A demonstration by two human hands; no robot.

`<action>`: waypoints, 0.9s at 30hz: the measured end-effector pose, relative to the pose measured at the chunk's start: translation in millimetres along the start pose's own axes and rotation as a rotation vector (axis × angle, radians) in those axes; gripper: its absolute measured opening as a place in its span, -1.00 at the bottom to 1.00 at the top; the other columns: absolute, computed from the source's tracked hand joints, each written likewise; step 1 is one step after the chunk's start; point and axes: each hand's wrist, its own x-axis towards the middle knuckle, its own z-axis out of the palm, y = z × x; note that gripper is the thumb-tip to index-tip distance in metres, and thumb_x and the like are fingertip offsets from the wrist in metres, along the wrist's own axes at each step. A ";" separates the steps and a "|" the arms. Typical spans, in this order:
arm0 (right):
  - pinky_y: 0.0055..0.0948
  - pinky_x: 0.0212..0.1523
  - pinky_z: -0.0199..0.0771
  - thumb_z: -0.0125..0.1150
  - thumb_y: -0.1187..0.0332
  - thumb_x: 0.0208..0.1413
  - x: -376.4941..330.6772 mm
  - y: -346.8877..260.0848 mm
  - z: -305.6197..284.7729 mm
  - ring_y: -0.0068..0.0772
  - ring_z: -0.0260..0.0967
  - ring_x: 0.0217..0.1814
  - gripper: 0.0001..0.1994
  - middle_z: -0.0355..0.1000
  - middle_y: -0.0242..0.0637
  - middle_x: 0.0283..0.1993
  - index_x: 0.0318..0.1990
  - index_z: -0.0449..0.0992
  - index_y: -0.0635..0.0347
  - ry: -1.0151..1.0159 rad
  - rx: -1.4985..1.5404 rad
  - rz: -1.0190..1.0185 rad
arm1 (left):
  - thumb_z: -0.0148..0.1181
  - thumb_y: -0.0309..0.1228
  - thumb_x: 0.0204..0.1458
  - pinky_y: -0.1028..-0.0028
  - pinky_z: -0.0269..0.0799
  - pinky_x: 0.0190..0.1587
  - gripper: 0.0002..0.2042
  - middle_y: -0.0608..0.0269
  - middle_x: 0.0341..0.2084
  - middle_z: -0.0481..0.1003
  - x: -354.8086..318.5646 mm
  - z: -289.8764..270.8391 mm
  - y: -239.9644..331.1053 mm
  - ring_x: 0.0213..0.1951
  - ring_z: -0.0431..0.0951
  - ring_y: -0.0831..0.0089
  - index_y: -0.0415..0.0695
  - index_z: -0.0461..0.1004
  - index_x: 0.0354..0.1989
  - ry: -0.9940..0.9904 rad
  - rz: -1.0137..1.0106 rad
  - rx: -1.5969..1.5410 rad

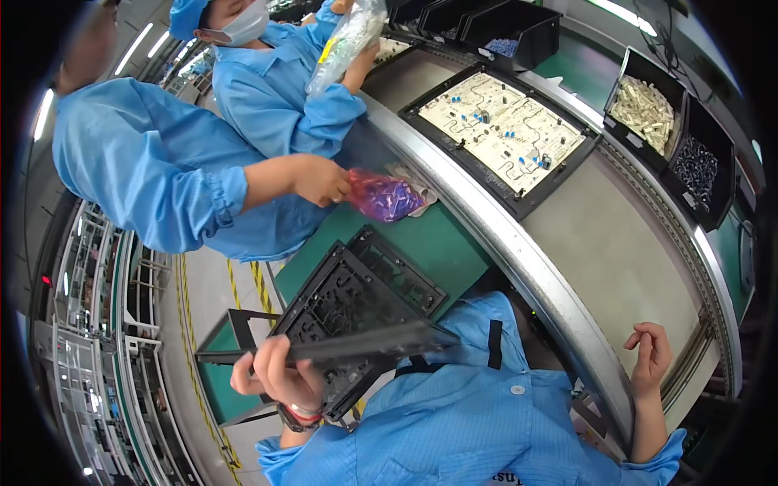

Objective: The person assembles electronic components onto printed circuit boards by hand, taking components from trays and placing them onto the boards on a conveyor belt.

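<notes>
My left hand [279, 377] grips a flat black frame [365, 342], seen nearly edge-on and a little blurred. It is tilted over a stack of black fixture frames [336, 300] with cut-outs, which lies on a green table [454, 247]. My right hand [651, 356] hangs over the near end of the conveyor [600, 243], fingers loosely bent and apart, with nothing in it. Farther up the belt, a black carrier frame [506, 202] holds a cream circuit board [502, 125] set with blue and black components.
A co-worker's hand [322, 180] holds a red bag of purple parts [389, 198] by the table. Beyond, another person holds a clear plastic bag [348, 44]. Black bins with pale parts [644, 113] and dark parts [695, 170] line the right side. A metal rail [519, 263] edges the belt.
</notes>
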 end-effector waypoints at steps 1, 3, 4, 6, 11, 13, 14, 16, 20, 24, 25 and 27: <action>-0.62 -0.41 0.24 -0.16 0.44 0.25 -0.3 -3.1 -2.2 -0.59 0.27 -0.49 -0.82 0.33 -0.32 -0.52 -0.20 0.39 0.33 0.011 -0.008 -0.009 | -0.07 -0.13 0.18 0.29 -0.03 0.08 -0.66 0.19 -0.35 0.48 5.7 -2.3 4.9 -0.05 0.19 0.22 -0.20 0.40 -0.20 0.084 0.029 -0.028; -0.54 -0.41 0.34 -0.08 0.48 0.14 0.9 -10.6 -3.7 -0.45 0.37 -0.50 -0.84 0.38 -0.25 -0.49 -0.23 0.42 0.37 -0.001 -0.010 -0.045 | -0.09 -0.11 0.17 0.27 -0.01 0.07 -0.66 0.21 -0.43 0.45 22.0 10.4 18.2 -0.12 0.21 0.25 -0.17 0.39 -0.25 0.401 0.067 -0.092; -0.54 -0.41 0.34 -0.08 0.48 0.14 1.9 -14.3 -3.8 -0.45 0.37 -0.50 -0.84 0.38 -0.25 -0.49 -0.23 0.42 0.37 0.020 -0.022 -0.058 | -0.09 -0.11 0.17 0.27 -0.01 0.07 -0.66 0.21 -0.43 0.45 35.0 13.0 26.5 -0.12 0.21 0.25 -0.17 0.39 -0.25 0.426 0.062 -0.103; -0.37 -0.13 0.37 0.00 0.33 0.11 2.9 -27.5 -3.6 -0.27 0.42 -0.21 -0.70 0.43 -0.10 -0.25 -0.07 0.37 0.35 -0.117 -0.016 -0.078 | -0.04 -0.14 0.14 0.26 -0.02 0.07 -0.68 0.18 -0.41 0.45 66.2 5.7 43.1 -0.13 0.21 0.26 -0.19 0.40 -0.25 0.208 0.084 -0.314; -0.22 0.27 0.01 0.03 0.01 0.11 -6.8 -53.8 -4.7 -0.09 0.08 0.28 -0.30 0.15 0.04 0.21 0.23 0.03 0.38 -0.023 0.013 -0.146 | 0.32 -0.35 -0.19 0.32 -0.02 0.02 -0.66 0.29 -0.30 0.48 131.5 36.6 117.5 -0.12 0.23 0.30 -0.12 0.47 -0.19 0.048 0.045 -0.970; -0.21 0.35 -0.16 0.01 -0.16 0.09 -34.0 -43.5 -1.9 -0.09 -0.08 0.40 -0.10 -0.02 0.00 0.33 0.30 -0.15 0.46 0.194 0.103 -0.104 | 0.34 -0.36 -0.22 0.29 -0.04 0.02 -0.65 0.31 -0.27 0.47 149.1 42.4 148.5 -0.10 0.21 0.28 -0.11 0.47 -0.18 0.003 0.094 -1.180; -0.21 0.35 -0.16 0.01 -0.16 0.09 -44.3 -49.0 -0.6 -0.09 -0.08 0.40 -0.10 -0.02 0.00 0.33 0.30 -0.15 0.46 0.213 0.082 -0.101 | 0.33 -0.36 -0.20 0.27 -0.05 0.02 -0.65 0.32 -0.25 0.47 156.6 47.5 164.9 -0.09 0.21 0.27 -0.10 0.46 -0.18 -0.019 0.129 -1.284; -0.29 0.13 0.24 -0.10 -0.17 0.14 -55.7 -63.7 5.0 -0.29 0.27 0.07 -0.27 0.30 -0.12 0.04 0.21 0.13 0.34 0.547 0.045 0.035 | 0.31 -0.35 -0.16 0.24 -0.06 0.04 -0.68 0.33 -0.23 0.44 171.0 53.5 208.7 -0.08 0.22 0.25 -0.09 0.45 -0.18 -0.079 0.160 -1.463; -0.34 -0.51 0.50 -0.22 0.11 0.30 -44.1 -103.3 4.7 -0.39 0.35 -0.52 -0.61 0.35 -0.19 -0.51 0.08 0.21 0.21 1.126 0.511 0.443 | 0.26 -0.34 -0.09 0.21 -0.06 0.06 -0.76 0.35 -0.31 0.43 187.1 69.0 276.4 -0.03 0.27 0.26 -0.05 0.44 -0.22 -0.243 0.369 -1.748; -0.44 -0.54 0.43 -0.19 0.11 0.30 -47.5 -95.2 -4.5 -0.48 0.29 -0.57 -0.66 0.30 -0.27 -0.54 0.02 0.24 0.17 1.097 0.430 0.437 | 0.20 -0.34 -0.02 0.24 -0.06 0.03 -0.81 0.37 -0.30 0.45 167.8 78.8 333.9 -0.04 0.29 0.32 -0.07 0.43 -0.24 -0.378 0.375 -1.823; -0.48 -0.57 0.39 -0.17 0.14 0.30 -44.3 -98.4 -4.8 -0.50 0.25 -0.60 -0.69 0.28 -0.30 -0.56 -0.01 0.25 0.18 1.128 0.446 0.450 | 0.20 -0.34 -0.02 0.24 -0.06 0.03 -0.81 0.37 -0.30 0.45 168.4 81.2 341.5 -0.04 0.29 0.32 -0.07 0.43 -0.24 -0.386 0.371 -1.828; -0.50 -0.60 0.35 -0.10 0.14 0.28 -48.9 -89.5 -12.5 -0.52 0.25 -0.61 -0.72 0.28 -0.32 -0.58 -0.09 0.27 0.17 1.068 0.432 0.468 | 0.18 -0.30 0.01 0.22 -0.05 0.09 -0.72 0.30 -0.25 0.45 176.3 89.9 350.4 0.01 0.28 0.28 -0.10 0.41 -0.12 -0.717 0.571 -1.798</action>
